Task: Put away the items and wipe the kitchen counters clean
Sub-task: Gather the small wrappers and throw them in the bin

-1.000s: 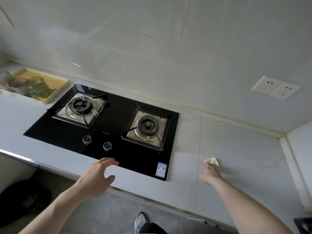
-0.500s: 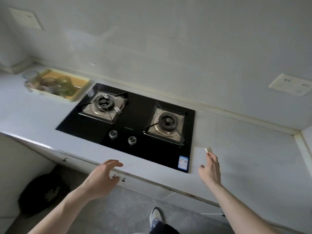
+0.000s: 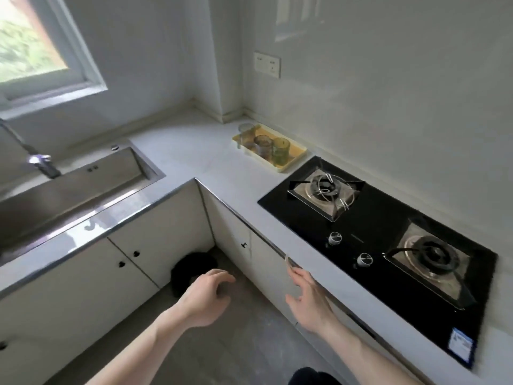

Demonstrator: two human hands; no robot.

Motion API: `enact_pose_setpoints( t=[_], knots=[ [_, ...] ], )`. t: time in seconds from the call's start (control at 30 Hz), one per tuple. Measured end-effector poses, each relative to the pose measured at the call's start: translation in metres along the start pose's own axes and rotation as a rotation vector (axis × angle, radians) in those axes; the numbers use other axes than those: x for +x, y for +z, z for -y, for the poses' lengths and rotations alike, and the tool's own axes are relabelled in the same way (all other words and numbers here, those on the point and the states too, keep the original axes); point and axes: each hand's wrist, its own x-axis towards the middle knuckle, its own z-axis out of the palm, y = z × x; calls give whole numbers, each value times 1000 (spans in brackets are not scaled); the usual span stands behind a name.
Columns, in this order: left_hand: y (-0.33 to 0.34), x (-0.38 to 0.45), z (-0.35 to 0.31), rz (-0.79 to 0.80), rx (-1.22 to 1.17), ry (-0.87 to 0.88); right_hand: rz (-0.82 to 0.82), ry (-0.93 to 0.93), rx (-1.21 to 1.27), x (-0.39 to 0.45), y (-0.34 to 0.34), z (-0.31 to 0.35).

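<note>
My right hand hovers in front of the counter's front edge, below the hob knobs. Its fingers are stretched out and a small white scrap sticks out from between the fingertips. My left hand hangs over the floor to its left, fingers loosely curled and holding nothing. The pale grey counter runs in an L from the sink round to the hob. A yellow tray with three glasses stands on it near the back wall.
A black two-burner gas hob is set into the counter on the right. A steel sink with a tap lies at the left under a window. A black bin sits on the floor in the cabinet corner.
The view has swung left from the hob to the sink corner. My right hand lifted off the counter with the white scrap and moved left past the edge; my left hand stays empty.
</note>
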Motion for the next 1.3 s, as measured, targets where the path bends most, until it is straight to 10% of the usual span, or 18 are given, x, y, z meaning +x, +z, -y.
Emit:
enact_pose_setpoints(
  t=[0.53, 1.3],
  knots=[
    [-64, -77, 180, -258, -217, -443, 529, -149, -333, 169, 169, 153],
    [-213, 50, 299, -258, -349, -659, 846, 82, -519, 403, 299, 209]
  ],
)
